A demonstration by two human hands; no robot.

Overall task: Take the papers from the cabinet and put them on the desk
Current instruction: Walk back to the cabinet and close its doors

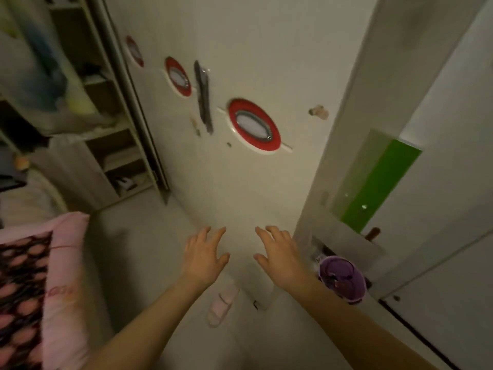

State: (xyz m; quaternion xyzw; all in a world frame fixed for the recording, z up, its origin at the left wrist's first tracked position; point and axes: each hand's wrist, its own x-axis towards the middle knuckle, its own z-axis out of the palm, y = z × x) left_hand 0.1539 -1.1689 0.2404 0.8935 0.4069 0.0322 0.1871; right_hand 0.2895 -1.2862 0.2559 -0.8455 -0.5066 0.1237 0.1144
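White cabinet door (240,182) with red-ringed oval insets fills the view, shut; the papers cannot be seen. Left of the door stand open shelves (112,145) and a pink-edged bed (64,263). Below the door, bare floor (149,263), left hand (204,256) and right hand (278,256) both spread, empty.

Two bare hands: left hand (204,253), right hand (278,256), both empty with fingers spread. Three red-rimmed oval insets on the white cabinet door (240,62): nearest (254,124), middle (178,76), farthest (134,51). One dark vertical door handle (203,97). One pale pink slipper (223,305) on the floor. One round purple container (342,278). One glossy green panel (378,182). One pink patterned cushion (37,287). Shelf contents at left too blurred to count.
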